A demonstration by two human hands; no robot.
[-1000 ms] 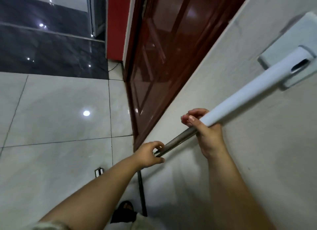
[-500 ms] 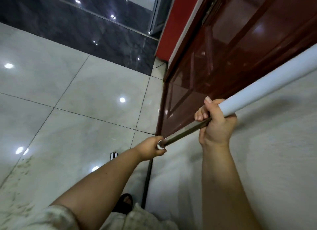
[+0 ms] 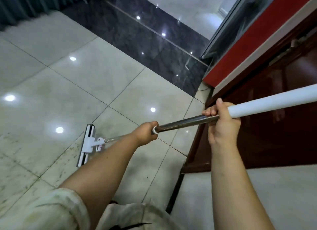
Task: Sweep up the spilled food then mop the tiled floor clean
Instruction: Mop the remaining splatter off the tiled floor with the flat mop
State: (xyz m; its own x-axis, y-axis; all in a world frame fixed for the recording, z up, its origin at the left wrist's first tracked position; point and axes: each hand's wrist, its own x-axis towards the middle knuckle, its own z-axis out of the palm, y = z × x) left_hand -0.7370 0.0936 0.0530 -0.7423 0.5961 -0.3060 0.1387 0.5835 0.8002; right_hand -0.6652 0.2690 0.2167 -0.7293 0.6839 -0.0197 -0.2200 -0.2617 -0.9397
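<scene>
A mop with a steel shaft [image 3: 185,122] and a white upper grip [image 3: 274,101] runs from the right edge down to the left. Its white flat head [image 3: 86,144] rests on the pale tiled floor [image 3: 96,85]. My left hand [image 3: 146,132] grips the shaft at a white collar, lower down. My right hand [image 3: 222,122] grips it higher, where steel meets the white grip. Dark specks and smears [image 3: 22,162] cover the tiles left of the mop head.
A dark red wooden door [image 3: 274,135] and a red frame [image 3: 253,41] stand on the right, with a pale wall [image 3: 274,195] below. A band of dark marble tiles [image 3: 145,37] crosses the back. A dark curtain [image 3: 34,1] hangs at top left.
The view has swung left and down, away from the wall. The mop head now shows on the floor. Both hands keep their grip on the handle.
</scene>
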